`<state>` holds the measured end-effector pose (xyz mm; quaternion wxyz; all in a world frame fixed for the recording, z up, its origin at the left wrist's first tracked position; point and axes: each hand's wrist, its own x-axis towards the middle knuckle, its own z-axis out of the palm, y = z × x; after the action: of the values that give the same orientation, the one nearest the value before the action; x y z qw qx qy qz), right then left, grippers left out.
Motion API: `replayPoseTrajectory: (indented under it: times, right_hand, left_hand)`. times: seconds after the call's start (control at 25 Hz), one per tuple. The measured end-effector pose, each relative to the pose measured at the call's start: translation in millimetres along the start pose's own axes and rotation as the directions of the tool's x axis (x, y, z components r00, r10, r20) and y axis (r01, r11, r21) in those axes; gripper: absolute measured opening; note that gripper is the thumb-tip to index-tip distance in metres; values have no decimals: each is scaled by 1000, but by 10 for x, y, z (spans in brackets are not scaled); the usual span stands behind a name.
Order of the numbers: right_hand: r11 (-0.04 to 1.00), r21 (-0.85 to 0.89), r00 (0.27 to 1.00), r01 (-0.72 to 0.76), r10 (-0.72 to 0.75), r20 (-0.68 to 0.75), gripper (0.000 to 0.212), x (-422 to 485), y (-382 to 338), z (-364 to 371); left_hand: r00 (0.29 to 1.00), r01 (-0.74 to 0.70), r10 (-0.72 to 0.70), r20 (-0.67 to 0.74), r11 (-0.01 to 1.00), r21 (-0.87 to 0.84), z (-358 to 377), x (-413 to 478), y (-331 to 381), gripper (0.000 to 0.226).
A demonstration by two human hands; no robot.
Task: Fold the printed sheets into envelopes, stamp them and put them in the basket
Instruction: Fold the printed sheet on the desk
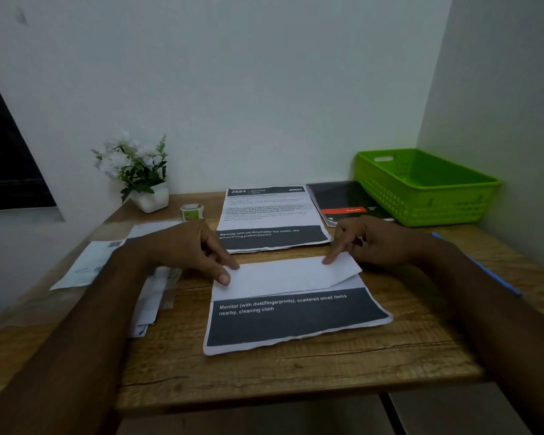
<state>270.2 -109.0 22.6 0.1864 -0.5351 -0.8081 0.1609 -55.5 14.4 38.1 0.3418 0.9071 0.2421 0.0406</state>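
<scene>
Sheet (296, 318): top folded down, 1st fold only. L hand (182, 246), R hand (377, 243): fingers press it flat, gripping nothing. Stamping, basket (421, 202) still to do.

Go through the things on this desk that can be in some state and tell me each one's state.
Front sheet: top part folded down, lying flat.
Rear sheets: unfolded, printed side up.
Basket: upright, nothing visible inside.
Sticker roll: lying apart, untouched.
Notebook: closed.
Left hand: fingers straight, pressing the fold.
Right hand: index finger pressing the fold.
</scene>
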Motion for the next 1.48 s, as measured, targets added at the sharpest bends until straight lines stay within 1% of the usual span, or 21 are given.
replayPoseTrajectory:
  times: [0.16,0.24,0.32,0.4,0.44,0.48,0.56,0.64,0.72,0.84,0.96,1.04,1.12,1.24,1.4,1.48]
  right_hand:
    - [998,-26,999,-54,54,-5,51,13,-6,-9]
    - [995,-68,997,-69,67,-23,45,13,-9,1]
    - [995,-87,995,-47,40,-88,35,14,-65,47]
    - [997,-73,986,24,-36,-164,23,46,-195,145]
    - [995,-69,981,66,-77,-178,20,82,-273,203]
    - [992,-81,978,94,-107,-177,21,123,-342,258]
    - [983,-165,985,83,-106,-137,34,201,-419,335]
    - [964,-263,996,38,-59,-71,46,239,-419,350]
    - [953,-302,1000,11,-15,-11,53,218,-392,317]
    - [974,-221,998,-54,58,13,60,131,-333,173]
    - [975,-157,987,-159,161,-3,69,34,-214,18]
    - [965,-144,975,-220,221,-8,61,1,-154,-16]
    - [967,-114,973,-228,230,2,53,-5,-153,-17]
    - [975,-72,977,-212,213,9,47,1,-177,3]
    - [978,72,980,-197,196,22,52,-7,-165,11]
    - [976,111,982,-189,188,20,54,-10,-147,12]
  left_hand:
    - [994,52,-46,-95,996,65,40,37,32,39]
    - [990,69,-55,-127,992,108,56,64,57,36]
    - [987,63,-43,-156,990,127,84,88,91,37]
    - [978,21,12,-210,988,156,130,127,106,48]
    - [972,-5,48,-231,983,184,154,155,105,54]
    - [968,-26,78,-238,976,216,176,181,103,60]
    - [975,-31,91,-204,960,279,204,230,108,68]
    - [985,-22,72,-156,954,299,209,251,122,71]
    - [989,-7,51,-138,953,302,195,242,124,75]
    - [990,12,29,-136,955,298,167,217,105,83]
    - [991,25,14,-131,956,291,144,185,100,78]
    - [991,53,-16,-129,956,288,126,168,95,70]
    - [992,58,-27,-121,964,260,113,154,84,71]
    - [992,75,-49,-117,971,226,113,145,76,70]
    - [990,90,-62,-127,969,232,121,156,79,63]
    - [988,106,-75,-132,963,248,119,153,88,62]
